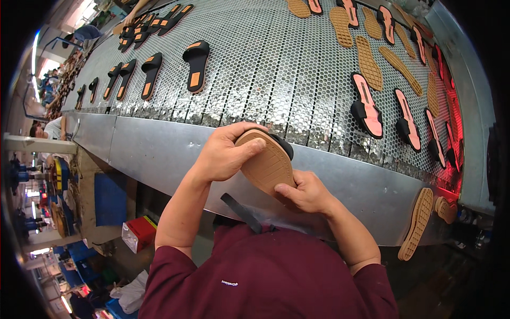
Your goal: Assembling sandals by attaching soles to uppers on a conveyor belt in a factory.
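Observation:
Between my hands is a slide sandal [264,169], its tan outsole turned up toward me and its black strap showing behind the far edge. My left hand [222,153] wraps its upper left end, the thumb pressed flat on the sole. Lower down, my right hand [307,192] pinches the other end, with the thumb on top and the other fingers mostly hidden. The sandal is held above the metal ledge [175,154] at the front of a mesh conveyor [255,80].
Black slides with orange patches [152,76] stand in a row on the conveyor's left. Pink-faced black uppers [366,106] and tan outsoles [368,63] lie on its right, near a red glow. Another outsole [416,223] rests on the ledge. Someone's hand [129,19] reaches in at far left.

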Action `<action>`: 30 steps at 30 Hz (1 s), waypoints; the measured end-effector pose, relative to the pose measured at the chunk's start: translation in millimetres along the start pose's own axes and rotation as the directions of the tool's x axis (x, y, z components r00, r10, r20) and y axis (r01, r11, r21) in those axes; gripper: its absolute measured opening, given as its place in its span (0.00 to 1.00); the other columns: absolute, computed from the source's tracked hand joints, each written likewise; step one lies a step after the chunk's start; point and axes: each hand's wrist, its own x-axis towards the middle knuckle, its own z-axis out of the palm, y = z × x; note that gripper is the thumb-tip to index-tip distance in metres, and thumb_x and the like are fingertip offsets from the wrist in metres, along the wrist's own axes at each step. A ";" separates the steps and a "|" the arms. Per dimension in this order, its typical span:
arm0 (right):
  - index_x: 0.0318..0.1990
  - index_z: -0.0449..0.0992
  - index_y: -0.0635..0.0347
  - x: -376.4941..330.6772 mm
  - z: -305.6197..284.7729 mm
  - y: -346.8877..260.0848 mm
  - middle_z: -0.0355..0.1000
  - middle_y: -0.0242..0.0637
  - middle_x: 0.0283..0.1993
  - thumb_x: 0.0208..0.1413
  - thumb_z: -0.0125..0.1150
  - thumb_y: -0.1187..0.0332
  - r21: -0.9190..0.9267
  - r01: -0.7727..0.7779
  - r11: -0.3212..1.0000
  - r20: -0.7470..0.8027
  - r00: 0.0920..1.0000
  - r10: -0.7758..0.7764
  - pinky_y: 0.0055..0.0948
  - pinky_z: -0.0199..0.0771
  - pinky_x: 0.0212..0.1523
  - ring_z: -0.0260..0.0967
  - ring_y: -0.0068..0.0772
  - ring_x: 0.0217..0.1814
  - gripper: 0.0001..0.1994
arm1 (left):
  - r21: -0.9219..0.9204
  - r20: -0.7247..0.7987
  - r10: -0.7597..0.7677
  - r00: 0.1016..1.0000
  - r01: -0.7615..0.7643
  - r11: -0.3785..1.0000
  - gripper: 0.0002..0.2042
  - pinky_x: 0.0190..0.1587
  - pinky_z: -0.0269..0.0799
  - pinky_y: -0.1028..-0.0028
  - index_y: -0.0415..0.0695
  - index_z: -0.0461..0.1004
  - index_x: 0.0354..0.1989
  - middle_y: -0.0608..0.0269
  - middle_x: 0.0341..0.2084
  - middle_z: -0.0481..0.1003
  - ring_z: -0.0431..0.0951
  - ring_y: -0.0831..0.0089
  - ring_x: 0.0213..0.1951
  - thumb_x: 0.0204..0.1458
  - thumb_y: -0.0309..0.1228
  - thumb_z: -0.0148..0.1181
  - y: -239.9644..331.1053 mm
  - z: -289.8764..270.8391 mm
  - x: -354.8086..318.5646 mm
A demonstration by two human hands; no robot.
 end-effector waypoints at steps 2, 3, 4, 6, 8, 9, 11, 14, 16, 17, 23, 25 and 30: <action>0.43 0.78 0.63 -0.9 -3.3 2.5 0.78 0.36 0.31 0.60 0.60 0.57 -0.009 0.004 1.000 0.007 1.000 -0.004 0.29 0.74 0.34 0.74 0.25 0.32 0.16 | 0.024 -0.015 0.011 1.000 -0.010 1.000 0.13 0.42 0.75 0.76 0.35 0.78 0.45 0.62 0.36 0.80 0.77 0.79 0.38 0.55 0.30 0.64 -1.8 4.0 1.5; 0.43 0.78 0.64 -1.2 -4.6 5.6 0.78 0.36 0.31 0.60 0.60 0.57 -0.006 0.005 1.000 0.011 1.000 -0.005 0.29 0.74 0.35 0.74 0.25 0.32 0.16 | 0.020 -0.034 0.020 0.999 -0.020 1.000 0.12 0.41 0.75 0.76 0.35 0.78 0.44 0.62 0.35 0.80 0.77 0.79 0.37 0.55 0.30 0.64 -4.6 7.0 0.0; 0.43 0.78 0.64 -1.8 -6.0 8.2 0.78 0.37 0.31 0.60 0.61 0.57 -0.003 0.006 1.000 0.017 1.000 -0.006 0.29 0.74 0.35 0.74 0.25 0.32 0.16 | 0.016 -0.054 0.029 0.998 -0.028 0.999 0.12 0.41 0.75 0.76 0.35 0.78 0.44 0.62 0.35 0.80 0.77 0.79 0.37 0.55 0.29 0.64 -7.6 9.9 -1.5; 0.42 0.78 0.64 -2.6 -11.2 11.4 0.78 0.36 0.31 0.58 0.63 0.59 -0.083 0.023 0.996 0.022 1.000 -0.021 0.28 0.74 0.35 0.74 0.24 0.32 0.16 | 0.010 -0.096 0.024 0.995 -0.023 1.000 0.12 0.40 0.75 0.76 0.35 0.78 0.44 0.62 0.34 0.80 0.78 0.79 0.36 0.55 0.29 0.64 -11.6 13.1 -2.8; 0.41 0.77 0.65 -6.9 -19.2 12.4 0.78 0.36 0.31 0.56 0.65 0.61 -0.056 -0.015 0.998 0.034 0.999 0.017 0.27 0.73 0.35 0.73 0.22 0.32 0.15 | 0.000 -0.155 0.016 0.988 -0.016 1.000 0.12 0.39 0.75 0.77 0.34 0.78 0.43 0.62 0.34 0.80 0.78 0.79 0.35 0.55 0.29 0.64 -17.2 14.7 -4.3; 0.41 0.77 0.65 -11.3 -24.2 11.7 0.78 0.35 0.31 0.55 0.67 0.62 0.013 -0.059 0.998 0.047 0.997 0.059 0.26 0.73 0.34 0.73 0.21 0.32 0.14 | -0.003 -0.191 0.010 0.982 -0.011 1.000 0.12 0.39 0.75 0.77 0.34 0.78 0.43 0.62 0.34 0.80 0.78 0.79 0.35 0.55 0.29 0.64 -21.4 13.8 -5.4; 0.40 0.77 0.66 -22.2 -39.7 14.4 0.78 0.34 0.31 0.53 0.68 0.65 0.054 -0.094 0.994 0.011 0.996 0.093 0.25 0.73 0.34 0.73 0.20 0.32 0.13 | 0.003 -0.250 0.000 0.968 0.000 1.000 0.11 0.39 0.75 0.77 0.33 0.77 0.43 0.61 0.34 0.80 0.78 0.78 0.35 0.57 0.29 0.61 -33.0 16.2 -5.5; 0.40 0.77 0.65 -38.2 -67.3 28.4 0.77 0.32 0.31 0.52 0.69 0.68 0.084 -0.086 0.993 -0.117 0.989 0.096 0.23 0.72 0.33 0.72 0.18 0.33 0.12 | -0.213 -0.285 -0.066 0.956 0.003 0.977 0.12 0.43 0.74 0.76 0.32 0.75 0.47 0.59 0.38 0.79 0.78 0.77 0.38 0.60 0.29 0.58 -56.3 22.9 -13.5; 0.40 0.76 0.65 -42.1 -84.7 44.7 0.76 0.31 0.32 0.52 0.68 0.69 0.251 -0.084 0.964 -0.204 0.969 0.138 0.22 0.72 0.34 0.72 0.18 0.32 0.11 | -0.364 -0.337 -0.123 0.933 -0.009 0.931 0.13 0.46 0.73 0.75 0.33 0.73 0.49 0.59 0.40 0.78 0.77 0.76 0.41 0.61 0.29 0.57 -75.0 40.9 -21.7; 0.42 0.75 0.63 -40.1 -90.6 48.6 0.76 0.31 0.36 0.53 0.66 0.71 0.262 -0.019 0.965 -0.333 0.936 0.109 0.23 0.74 0.38 0.72 0.19 0.35 0.11 | -0.430 -0.364 -0.154 0.918 -0.019 0.903 0.14 0.47 0.72 0.75 0.33 0.72 0.50 0.59 0.40 0.78 0.76 0.76 0.42 0.61 0.29 0.56 -84.7 48.8 -28.7; 0.54 0.68 0.64 -24.8 -103.4 17.4 0.73 0.35 0.48 0.56 0.66 0.70 0.552 0.349 0.757 -0.595 0.801 0.065 0.28 0.74 0.49 0.72 0.23 0.47 0.20 | -0.009 -0.054 -0.165 0.985 0.165 0.986 0.11 0.40 0.74 0.72 0.38 0.73 0.42 0.59 0.34 0.78 0.79 0.73 0.34 0.53 0.28 0.66 -122.1 115.0 -86.6; 0.58 0.66 0.65 -20.7 -100.4 3.3 0.72 0.38 0.50 0.50 0.71 0.66 0.314 0.368 0.875 -0.609 0.786 -0.112 0.29 0.72 0.52 0.71 0.27 0.51 0.29 | 0.311 0.226 0.029 0.974 -0.101 0.945 0.13 0.40 0.74 0.70 0.39 0.74 0.39 0.56 0.33 0.78 0.80 0.67 0.34 0.51 0.32 0.68 -99.9 126.3 -69.2; 0.63 0.64 0.59 -39.7 -98.7 -54.0 0.68 0.35 0.52 0.41 0.75 0.69 -0.097 0.239 0.966 -0.305 0.917 -0.257 0.29 0.68 0.56 0.66 0.25 0.54 0.39 | 0.545 0.468 -0.188 0.864 -0.115 0.830 0.19 0.42 0.73 0.66 0.41 0.76 0.40 0.56 0.37 0.77 0.78 0.62 0.40 0.43 0.38 0.74 -68.0 114.7 -38.6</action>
